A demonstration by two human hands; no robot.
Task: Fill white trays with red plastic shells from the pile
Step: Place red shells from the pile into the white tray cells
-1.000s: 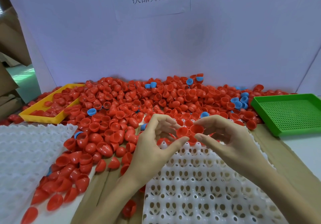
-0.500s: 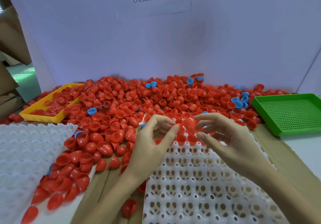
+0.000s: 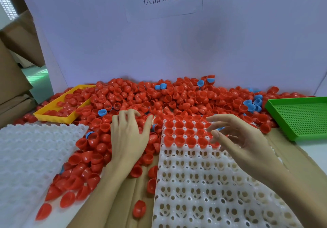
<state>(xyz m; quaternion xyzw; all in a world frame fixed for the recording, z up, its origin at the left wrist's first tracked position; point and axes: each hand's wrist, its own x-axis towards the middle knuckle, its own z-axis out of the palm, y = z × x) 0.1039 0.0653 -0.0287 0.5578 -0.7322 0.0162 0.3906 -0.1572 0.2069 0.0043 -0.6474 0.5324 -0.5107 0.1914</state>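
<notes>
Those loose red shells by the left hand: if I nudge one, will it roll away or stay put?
A red shell lying alone on the cardboard looks like a smooth dome, so it would probably rock or roll. Thin glossy plastic suggests it is light and somewhat slippery. Shells seated in the white tray sit cupped, so those likely stay.

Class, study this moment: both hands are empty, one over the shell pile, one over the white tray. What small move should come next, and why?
Probably the left hand, spread over the red shell pile, should close on a few shells. The white tray has only its far rows filled, and the right hand hovers open, holding nothing.
</notes>
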